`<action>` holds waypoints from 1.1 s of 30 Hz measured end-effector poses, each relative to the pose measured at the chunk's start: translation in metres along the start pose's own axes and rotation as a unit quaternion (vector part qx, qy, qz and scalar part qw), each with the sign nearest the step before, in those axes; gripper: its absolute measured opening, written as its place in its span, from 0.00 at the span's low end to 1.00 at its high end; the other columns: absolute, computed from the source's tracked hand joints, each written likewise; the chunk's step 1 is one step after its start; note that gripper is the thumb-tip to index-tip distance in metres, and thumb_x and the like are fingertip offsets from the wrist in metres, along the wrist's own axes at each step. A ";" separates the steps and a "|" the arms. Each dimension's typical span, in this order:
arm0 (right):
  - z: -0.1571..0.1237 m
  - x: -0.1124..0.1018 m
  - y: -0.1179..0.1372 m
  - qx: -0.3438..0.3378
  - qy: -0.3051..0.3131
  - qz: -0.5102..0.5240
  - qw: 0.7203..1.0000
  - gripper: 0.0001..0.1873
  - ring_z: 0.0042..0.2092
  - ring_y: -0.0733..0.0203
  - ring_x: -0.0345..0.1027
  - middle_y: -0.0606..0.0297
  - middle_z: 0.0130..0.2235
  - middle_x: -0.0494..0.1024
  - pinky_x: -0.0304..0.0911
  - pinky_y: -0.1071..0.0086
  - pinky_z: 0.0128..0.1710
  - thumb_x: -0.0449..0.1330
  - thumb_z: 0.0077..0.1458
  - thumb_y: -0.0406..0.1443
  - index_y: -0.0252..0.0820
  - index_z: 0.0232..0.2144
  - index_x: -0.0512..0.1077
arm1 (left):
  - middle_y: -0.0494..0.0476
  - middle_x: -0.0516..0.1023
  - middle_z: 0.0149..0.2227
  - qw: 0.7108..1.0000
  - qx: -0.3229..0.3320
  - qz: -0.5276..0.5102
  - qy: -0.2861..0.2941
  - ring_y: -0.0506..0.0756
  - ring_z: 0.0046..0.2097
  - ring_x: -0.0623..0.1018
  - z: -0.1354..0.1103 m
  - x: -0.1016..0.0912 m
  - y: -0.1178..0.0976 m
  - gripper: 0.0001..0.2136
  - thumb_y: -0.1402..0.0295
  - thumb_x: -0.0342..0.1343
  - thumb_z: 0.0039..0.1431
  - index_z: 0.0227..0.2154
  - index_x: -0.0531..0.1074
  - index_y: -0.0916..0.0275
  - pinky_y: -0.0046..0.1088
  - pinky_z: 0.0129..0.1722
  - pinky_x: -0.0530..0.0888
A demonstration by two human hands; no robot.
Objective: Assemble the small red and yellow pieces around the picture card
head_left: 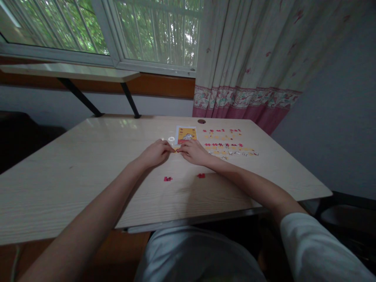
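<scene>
My left hand (158,152) and my right hand (194,152) meet just below a picture card (187,135) that shows a white animal on yellow and red. Their closed fingertips pinch small yellow puzzle pieces (176,150) against the table from either side. Fingers hide most of these pieces, and I cannot tell whether they are joined. Nearer to me lie two loose red puzzle pieces, one with dark marks (168,179) on the left and a plainer one (201,176) on the right.
Several rows of red, yellow and white puzzle pieces (225,145) spread right of the card. Behind it is a round cable hole (201,121) in the wooden table (88,168). A raised shelf (70,71) stands at the back left, and a curtain (241,86) hangs behind the table.
</scene>
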State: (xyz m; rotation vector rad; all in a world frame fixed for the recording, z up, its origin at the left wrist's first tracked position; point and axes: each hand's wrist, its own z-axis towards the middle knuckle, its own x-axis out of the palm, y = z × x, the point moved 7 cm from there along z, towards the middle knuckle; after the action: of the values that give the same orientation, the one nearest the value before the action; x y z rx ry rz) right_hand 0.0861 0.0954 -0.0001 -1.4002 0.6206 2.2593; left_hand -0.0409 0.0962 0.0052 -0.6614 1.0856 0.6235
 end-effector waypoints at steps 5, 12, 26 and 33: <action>0.003 0.001 -0.001 -0.007 0.019 0.009 1.000 0.13 0.50 0.55 0.62 0.59 0.45 0.76 0.52 0.60 0.49 0.53 0.59 0.32 0.42 0.44 0.75 | 0.59 0.76 0.34 0.999 -0.015 -0.032 -0.003 0.55 0.37 0.73 0.001 0.002 0.005 0.17 0.78 0.47 0.53 0.37 0.80 0.60 0.33 0.43 0.70; 0.003 -0.001 0.001 -0.009 0.026 0.001 1.000 0.15 0.50 0.55 0.60 0.60 0.45 0.76 0.52 0.60 0.50 0.52 0.59 0.29 0.44 0.45 0.74 | 0.59 0.75 0.33 1.000 -0.009 -0.017 0.005 0.55 0.38 0.72 0.002 0.001 0.004 0.17 0.77 0.47 0.53 0.37 0.80 0.59 0.33 0.43 0.70; -0.001 -0.014 -0.018 0.018 0.018 0.004 1.000 0.16 0.47 0.56 0.62 0.63 0.47 0.77 0.53 0.62 0.48 0.51 0.59 0.30 0.45 0.45 0.75 | 0.60 0.74 0.36 1.000 0.010 0.018 0.001 0.57 0.40 0.71 -0.002 -0.006 -0.004 0.16 0.76 0.47 0.56 0.39 0.79 0.60 0.35 0.43 0.69; -0.016 -0.031 -0.049 0.070 0.032 -0.062 0.995 0.13 0.46 0.55 0.61 0.60 0.43 0.77 0.50 0.62 0.46 0.53 0.59 0.33 0.43 0.42 0.76 | 0.62 0.75 0.37 0.999 0.016 0.036 -0.007 0.57 0.41 0.71 -0.001 -0.007 -0.010 0.16 0.75 0.46 0.57 0.42 0.77 0.65 0.36 0.45 0.69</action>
State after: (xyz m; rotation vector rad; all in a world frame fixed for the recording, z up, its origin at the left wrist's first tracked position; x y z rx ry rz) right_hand 0.1379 0.1227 0.0142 -1.4067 0.6802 2.0402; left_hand -0.0366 0.0878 0.0134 -0.5909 1.1082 0.6699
